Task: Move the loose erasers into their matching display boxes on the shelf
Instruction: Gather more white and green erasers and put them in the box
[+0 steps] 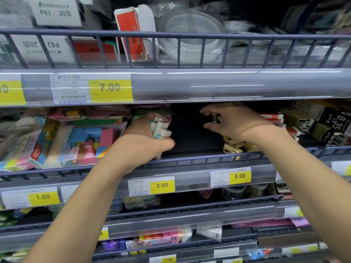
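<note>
My left hand [145, 134] grips a bunch of white erasers with green bands [161, 129] at the middle shelf, just left of a dark gap. My right hand [230, 121] reaches into that gap and pinches a small dark and white eraser [215, 118] between thumb and fingers. Below my right wrist lie several loose cream erasers [232, 148] by the shelf's front rail. Red and white erasers [272, 116] are stacked to the right of my right hand.
Bags of colourful erasers [79, 143] fill the shelf's left side. Dark boxes [334, 126] stand at the right. A grey rail [209, 159] runs along the shelf front, with yellow price tags [162, 185] below. Another shelf hangs close overhead.
</note>
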### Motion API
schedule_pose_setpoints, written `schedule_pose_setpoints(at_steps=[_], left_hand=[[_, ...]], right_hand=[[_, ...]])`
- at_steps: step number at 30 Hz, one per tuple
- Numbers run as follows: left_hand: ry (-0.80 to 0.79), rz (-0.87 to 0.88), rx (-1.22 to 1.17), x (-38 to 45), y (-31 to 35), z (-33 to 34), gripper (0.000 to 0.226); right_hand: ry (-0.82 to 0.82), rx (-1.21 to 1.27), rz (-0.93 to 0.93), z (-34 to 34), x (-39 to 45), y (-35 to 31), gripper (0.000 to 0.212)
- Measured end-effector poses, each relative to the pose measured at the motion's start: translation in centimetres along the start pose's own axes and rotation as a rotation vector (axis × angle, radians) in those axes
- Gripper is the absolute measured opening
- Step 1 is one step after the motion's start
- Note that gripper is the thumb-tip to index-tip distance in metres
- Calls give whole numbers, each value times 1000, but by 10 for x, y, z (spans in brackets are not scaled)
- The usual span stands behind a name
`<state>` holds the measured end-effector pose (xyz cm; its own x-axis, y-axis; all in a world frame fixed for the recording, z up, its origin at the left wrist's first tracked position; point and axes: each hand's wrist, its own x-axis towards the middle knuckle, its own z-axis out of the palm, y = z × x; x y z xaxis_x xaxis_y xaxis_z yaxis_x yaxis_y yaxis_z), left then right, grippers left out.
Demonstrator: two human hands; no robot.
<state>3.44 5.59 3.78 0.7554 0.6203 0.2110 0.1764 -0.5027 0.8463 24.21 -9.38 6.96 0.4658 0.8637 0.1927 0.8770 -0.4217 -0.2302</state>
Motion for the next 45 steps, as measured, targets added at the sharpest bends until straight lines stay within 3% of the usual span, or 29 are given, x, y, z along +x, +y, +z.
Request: schedule_pose_setpoints(at_steps=[2,8,17,25,35,41,45], left_hand=[[-7,5,14,0,0,0,37],[-36,-17,41,-1,2,0,36],[-51,-32,36,-3,2,-2,38],[-56,-32,79,-4,3,-3,41],[-41,-26,87,-7,5,-2,40],[-15,48,152,-15,9,-2,37],[110,165,109,-36,19,-2,37]], right_hand=[[-90,-163,47,-7,4,15,54],[-225,-208,33,-4,27,27,65],[-282,-201,-33,6,41,31,40],[-334,-170,-65,9,41,28,52],[-152,-90,-127,8,26,20,28],[-78,-118,-125,4,14,8,28],[134,150,-39,1,-11,-4,12]])
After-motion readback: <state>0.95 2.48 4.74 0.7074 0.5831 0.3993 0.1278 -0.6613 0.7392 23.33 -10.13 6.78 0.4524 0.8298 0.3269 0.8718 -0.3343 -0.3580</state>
